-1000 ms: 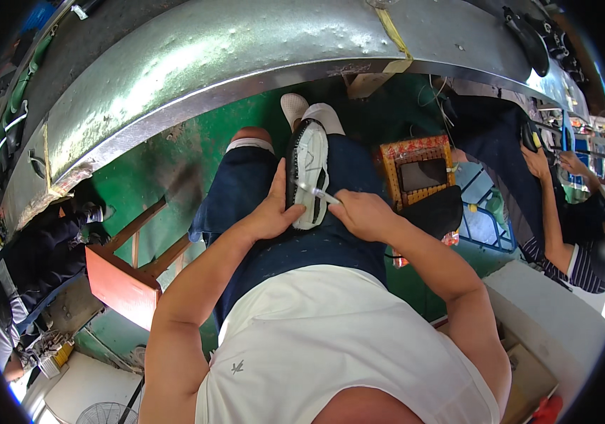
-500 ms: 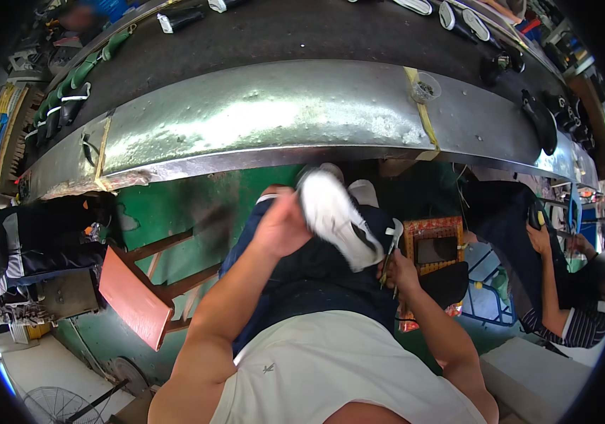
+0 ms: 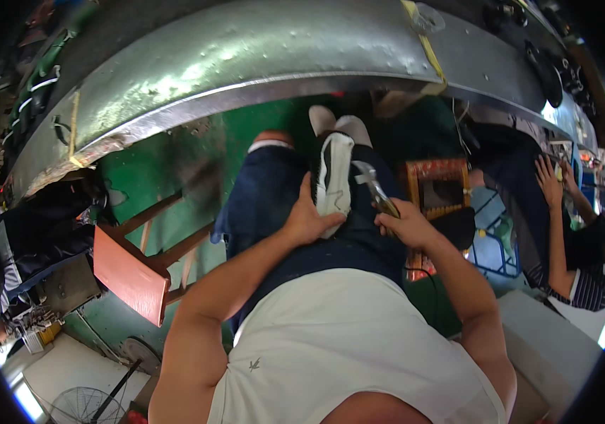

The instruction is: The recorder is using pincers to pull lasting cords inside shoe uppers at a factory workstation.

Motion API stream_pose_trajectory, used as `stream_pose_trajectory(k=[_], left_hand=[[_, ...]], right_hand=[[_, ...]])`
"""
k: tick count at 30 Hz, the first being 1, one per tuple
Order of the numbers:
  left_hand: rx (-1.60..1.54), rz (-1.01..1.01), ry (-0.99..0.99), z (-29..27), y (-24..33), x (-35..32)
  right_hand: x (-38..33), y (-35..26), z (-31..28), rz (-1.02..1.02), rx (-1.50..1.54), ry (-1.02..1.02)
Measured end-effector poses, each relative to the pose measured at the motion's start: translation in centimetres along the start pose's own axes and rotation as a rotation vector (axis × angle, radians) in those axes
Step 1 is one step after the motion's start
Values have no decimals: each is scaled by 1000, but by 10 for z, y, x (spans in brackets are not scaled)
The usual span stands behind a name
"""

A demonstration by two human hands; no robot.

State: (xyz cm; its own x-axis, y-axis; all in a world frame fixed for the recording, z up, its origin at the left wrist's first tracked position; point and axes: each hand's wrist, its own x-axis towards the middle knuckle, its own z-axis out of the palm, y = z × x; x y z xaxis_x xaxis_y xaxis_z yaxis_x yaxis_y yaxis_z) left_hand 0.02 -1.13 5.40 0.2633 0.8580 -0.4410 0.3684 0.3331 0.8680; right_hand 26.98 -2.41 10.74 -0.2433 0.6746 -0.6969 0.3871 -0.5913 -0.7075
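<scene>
Over my lap I see a black shoe (image 3: 335, 173) with its white underside turned up. A dark edge runs along its left side, and one end points away from me. My left hand (image 3: 310, 219) is closed round the near end, with the thumb lying across it. Close by on the right, my right hand (image 3: 405, 222) is wrapped round the handles of a pair of pincers (image 3: 375, 187). Their bright metal head reaches toward the shoe's right side. Whether the head touches the shoe, I cannot tell.
A dented metal bench edge (image 3: 246, 63) crosses in front of me. To the left stands a wooden stool (image 3: 131, 275) with a reddish seat. Right of my legs is a red-and-yellow woven seat (image 3: 435, 169). A co-worker's hand (image 3: 548, 180) is at far right.
The shoe has swung upright, from slanting across to pointing away from me, and my left hand has shifted to its near end. The pincers have turned and moved left toward it.
</scene>
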Motion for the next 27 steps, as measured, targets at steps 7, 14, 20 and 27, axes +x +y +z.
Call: stream_pose_trajectory(k=[7,14,20,27], left_hand=[[13,64,-16,9,-16,1],[98,33,-68,14,-14,-7],[363,118,17,25,-20,-8],[-1067,-142,-78,8,-22,2]], right_hand=[[-8,-20,-3,-459,-895,20],[-12,-74,6,-467,-1401,6],[8,-162,18,30,-1540,-514],[22,-93,6,-189,-1208,-325]])
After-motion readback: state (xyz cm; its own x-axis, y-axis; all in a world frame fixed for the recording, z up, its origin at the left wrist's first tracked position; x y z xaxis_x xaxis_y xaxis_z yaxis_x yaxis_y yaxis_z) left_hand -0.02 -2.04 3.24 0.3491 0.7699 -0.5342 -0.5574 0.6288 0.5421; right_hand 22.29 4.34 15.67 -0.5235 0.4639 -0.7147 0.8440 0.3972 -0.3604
